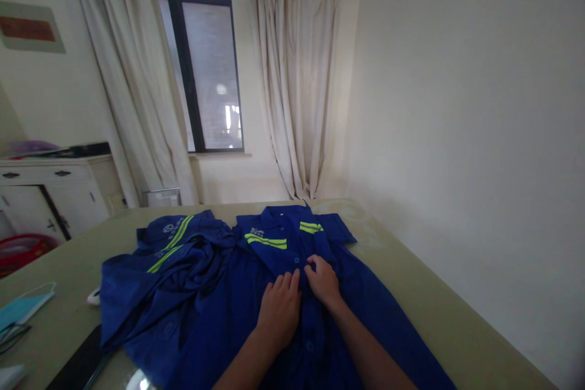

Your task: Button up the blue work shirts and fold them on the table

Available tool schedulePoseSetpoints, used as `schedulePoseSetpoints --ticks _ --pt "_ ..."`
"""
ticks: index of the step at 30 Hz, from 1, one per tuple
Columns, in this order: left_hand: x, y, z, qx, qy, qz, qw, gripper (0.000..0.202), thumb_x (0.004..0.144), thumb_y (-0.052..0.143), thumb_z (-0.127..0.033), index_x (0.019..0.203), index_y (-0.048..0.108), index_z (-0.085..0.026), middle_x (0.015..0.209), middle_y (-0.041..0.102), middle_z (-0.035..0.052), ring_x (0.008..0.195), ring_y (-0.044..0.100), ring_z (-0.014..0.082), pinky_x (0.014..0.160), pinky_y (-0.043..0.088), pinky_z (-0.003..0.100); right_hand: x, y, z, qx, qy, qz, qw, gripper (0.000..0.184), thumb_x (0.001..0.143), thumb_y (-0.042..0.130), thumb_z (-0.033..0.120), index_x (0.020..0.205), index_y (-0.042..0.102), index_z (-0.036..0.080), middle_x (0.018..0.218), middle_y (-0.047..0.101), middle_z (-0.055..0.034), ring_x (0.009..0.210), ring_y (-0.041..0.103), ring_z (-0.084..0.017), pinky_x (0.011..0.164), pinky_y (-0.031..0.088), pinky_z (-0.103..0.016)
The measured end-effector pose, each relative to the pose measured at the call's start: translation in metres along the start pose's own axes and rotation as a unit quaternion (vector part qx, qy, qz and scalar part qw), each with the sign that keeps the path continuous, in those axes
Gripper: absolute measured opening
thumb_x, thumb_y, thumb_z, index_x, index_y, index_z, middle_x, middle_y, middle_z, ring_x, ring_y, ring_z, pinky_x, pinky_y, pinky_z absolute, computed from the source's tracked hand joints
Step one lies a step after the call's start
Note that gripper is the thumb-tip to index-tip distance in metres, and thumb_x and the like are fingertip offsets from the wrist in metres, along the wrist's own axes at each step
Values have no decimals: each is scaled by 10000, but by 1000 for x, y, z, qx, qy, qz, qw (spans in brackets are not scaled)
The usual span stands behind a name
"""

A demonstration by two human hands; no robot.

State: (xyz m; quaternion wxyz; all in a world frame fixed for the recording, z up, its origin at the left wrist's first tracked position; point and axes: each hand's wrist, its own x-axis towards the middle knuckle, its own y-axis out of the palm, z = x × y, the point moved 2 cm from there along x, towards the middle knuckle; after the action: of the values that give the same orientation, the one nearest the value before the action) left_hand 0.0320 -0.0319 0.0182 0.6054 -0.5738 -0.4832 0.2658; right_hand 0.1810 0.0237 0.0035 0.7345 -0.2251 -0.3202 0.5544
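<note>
A dark blue work shirt [365,298] with yellow-green stripes and a collar lies spread face up, its collar toward the far end of the table. Over its front placket, my left hand [280,306] has its fingers curled down onto the cloth near the front edge. Close beside it, my right hand [322,279] pinches the placket between thumb and bent fingers, just below a button [297,260]. What exactly lies under the fingertips is partly hidden. To the left, touching the shirt, is a second crumpled blue garment [169,280] with similar stripes.
The greenish table [434,292] runs along the right wall. A blue face mask [25,308], a black flat object [77,359] and a small white item [94,297] lie at the left. Beyond stand a white cabinet [82,186], a red basket [27,250] and curtains [297,73].
</note>
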Motion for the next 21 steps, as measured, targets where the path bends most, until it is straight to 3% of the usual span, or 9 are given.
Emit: schedulePoseSetpoints --ticks 2,5,8,12,17,21 --pt "17 3 -1 2 -29 -4 1000 487 1010 376 -177 1492 447 -196 1257 664 128 1152 614 277 913 510 391 5 -4 -7 19 2 2 1000 222 848 506 235 954 698 206 943 745 -57 879 691 -225 757 463 -296" --pt "42 9 2 -15 -91 29 995 366 1019 416 -206 1350 571 -211 1149 707 106 1066 678 247 826 522 323 9 -8 -13 83 -24 -2 996 252 823 488 258 903 718 189 867 749 -51 813 689 -223 735 483 -295" --pt "59 16 7 -20 -150 48 987 263 1015 433 -236 1163 645 -186 1020 746 115 938 731 267 754 524 336 10 -8 -16 175 -48 -5 983 317 801 486 305 905 755 175 870 767 -65 812 697 -245 742 511 -319" --pt "64 26 14 -26 -198 39 979 227 1011 456 -307 1115 616 -184 964 756 119 899 742 286 706 504 335 9 -6 -16 187 -42 -20 981 349 781 525 336 947 790 182 954 792 -80 871 713 -269 794 530 -343" --pt "58 33 16 -58 -168 0 984 177 1021 432 -294 1057 598 -244 927 738 32 777 715 210 615 421 280 5 -5 -9 156 -66 -15 985 337 852 570 445 891 791 194 876 791 -76 743 698 -252 702 519 -331" --pt "57 22 13 -37 -105 -111 988 162 996 463 -214 1002 621 -249 950 688 19 889 645 213 718 420 303 4 -4 -8 150 -81 -37 985 303 851 573 410 891 783 195 866 787 -74 756 703 -251 744 530 -338"
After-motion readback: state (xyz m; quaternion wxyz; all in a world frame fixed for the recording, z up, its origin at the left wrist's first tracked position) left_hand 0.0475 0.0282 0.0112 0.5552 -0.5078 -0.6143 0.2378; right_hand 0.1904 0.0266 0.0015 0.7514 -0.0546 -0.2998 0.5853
